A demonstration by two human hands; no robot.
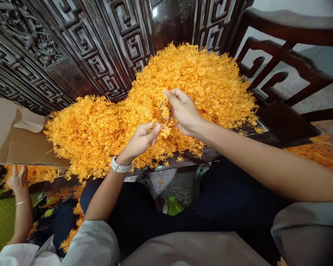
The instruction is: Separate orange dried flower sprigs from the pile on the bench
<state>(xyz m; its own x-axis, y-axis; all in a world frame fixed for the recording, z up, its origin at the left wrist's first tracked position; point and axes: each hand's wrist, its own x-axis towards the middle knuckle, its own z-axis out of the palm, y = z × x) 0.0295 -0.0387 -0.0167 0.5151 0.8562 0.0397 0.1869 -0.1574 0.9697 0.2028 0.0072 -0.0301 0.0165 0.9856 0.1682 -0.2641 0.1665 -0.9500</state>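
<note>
Low over a big heap of small branching orange plastic-looking pieces [199, 77], both my hands work close together. My left hand [143, 138], with a pale watch on its wrist, pinches an orange piece [166, 131] between thumb and fingertips. Just up and right of it, my right hand [184, 111] is closed, thumb against fingers, on a small orange cluster [164, 111]. The two held bits nearly meet, and I cannot tell whether they are joined. Fingers partly hide both.
The heap lies on a dark wooden bench [188, 159] against a carved panel [113, 44]. At left stands a cardboard box [30, 146]; below it is another person's raised hand [18, 179]. A dark wooden chair [288, 55] is at right. Something green [174, 207] lies below.
</note>
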